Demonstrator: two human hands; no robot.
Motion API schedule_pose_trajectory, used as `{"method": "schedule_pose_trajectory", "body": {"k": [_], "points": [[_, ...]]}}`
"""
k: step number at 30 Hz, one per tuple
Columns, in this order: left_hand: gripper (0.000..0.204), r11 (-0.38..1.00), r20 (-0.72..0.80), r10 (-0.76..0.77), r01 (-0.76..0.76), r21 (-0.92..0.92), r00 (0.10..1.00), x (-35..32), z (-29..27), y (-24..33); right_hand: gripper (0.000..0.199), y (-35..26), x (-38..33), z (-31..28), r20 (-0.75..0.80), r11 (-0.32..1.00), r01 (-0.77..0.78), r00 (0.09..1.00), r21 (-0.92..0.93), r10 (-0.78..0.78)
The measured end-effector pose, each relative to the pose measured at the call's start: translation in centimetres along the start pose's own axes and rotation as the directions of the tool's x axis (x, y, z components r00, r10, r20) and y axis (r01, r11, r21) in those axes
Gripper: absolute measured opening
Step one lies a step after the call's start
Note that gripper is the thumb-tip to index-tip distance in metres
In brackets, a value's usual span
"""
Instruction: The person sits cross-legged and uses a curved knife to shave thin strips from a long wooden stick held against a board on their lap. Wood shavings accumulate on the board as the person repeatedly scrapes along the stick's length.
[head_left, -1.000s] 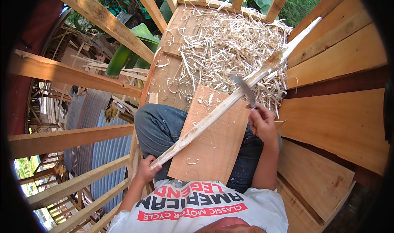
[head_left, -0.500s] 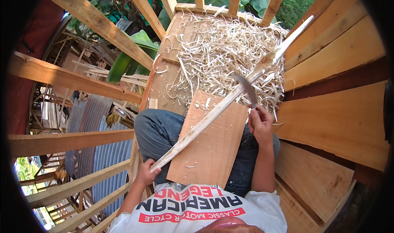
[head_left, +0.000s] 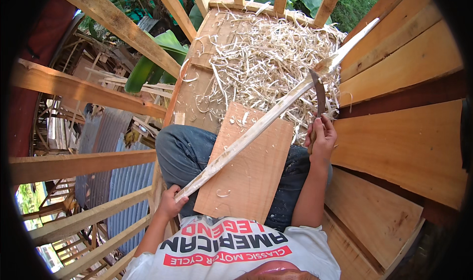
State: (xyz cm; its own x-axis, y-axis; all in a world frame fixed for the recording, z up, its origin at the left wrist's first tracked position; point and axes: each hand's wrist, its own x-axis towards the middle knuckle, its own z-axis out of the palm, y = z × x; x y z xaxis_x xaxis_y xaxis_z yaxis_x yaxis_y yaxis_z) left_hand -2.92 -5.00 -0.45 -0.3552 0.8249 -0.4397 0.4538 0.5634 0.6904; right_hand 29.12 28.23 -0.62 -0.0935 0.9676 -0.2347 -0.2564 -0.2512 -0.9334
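Observation:
My left hand [head_left: 171, 202] is closed round the near end of a long peeled wooden pole [head_left: 256, 132]. The pole slants up to the far right, pale and shaved, with a brownish knotty patch near its far part. In my right hand [head_left: 321, 138] is a curved knife [head_left: 319, 93], gripped by its handle. Its dark blade reaches the pole just short of the knotty patch; whether the edge touches cannot be made out. Under the pole, a flat wooden board [head_left: 246, 176] lies across my lap, with a few curled chips on it.
Wood shavings [head_left: 276, 48] are heaped on the plank floor [head_left: 194, 90] ahead of my crossed legs. Slatted wooden railings [head_left: 88, 87] stand at the left and far side. A plank wall [head_left: 394, 142] rises close on the right. Corrugated sheets [head_left: 130, 181] lie beyond the left railing.
My right hand has moved the knife away from me and to the right along the pole, toward the knotty patch. My left hand still holds the near end.

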Motion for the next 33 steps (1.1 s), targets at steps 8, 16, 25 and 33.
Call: {"method": "schedule_pose_trajectory", "body": {"k": [8, 16, 25, 33], "points": [[0.055, 0.999, 0.008, 0.016, -0.016, 0.04, 1.0, 0.4, -0.5, 0.3, 0.022, -0.9, -0.3, 0.7, -0.018, 0.999, -0.016, 1.0, 0.047, 0.017], [0.055, 1.0, -0.001, 0.008, -0.008, -0.001, 1.0, 0.1, 0.0, -0.4, 0.017, -0.2, 0.5, -2.4, -0.027, 0.995, 0.008, 1.0, 0.097, -0.005], [0.052, 0.968, -0.111, 0.162, -0.137, 0.211, 0.98, -0.6, 0.8, 1.0, 0.02, 1.6, -0.1, 0.3, -0.064, 0.975, 0.22, 0.974, 0.018, -0.218], [0.047, 0.865, -0.149, 0.398, -0.315, 0.391, 0.905, -2.3, 0.9, 0.7, 0.039, 2.4, -0.4, 2.7, 0.084, 0.975, 0.21, 0.973, 0.068, -0.216]]}}
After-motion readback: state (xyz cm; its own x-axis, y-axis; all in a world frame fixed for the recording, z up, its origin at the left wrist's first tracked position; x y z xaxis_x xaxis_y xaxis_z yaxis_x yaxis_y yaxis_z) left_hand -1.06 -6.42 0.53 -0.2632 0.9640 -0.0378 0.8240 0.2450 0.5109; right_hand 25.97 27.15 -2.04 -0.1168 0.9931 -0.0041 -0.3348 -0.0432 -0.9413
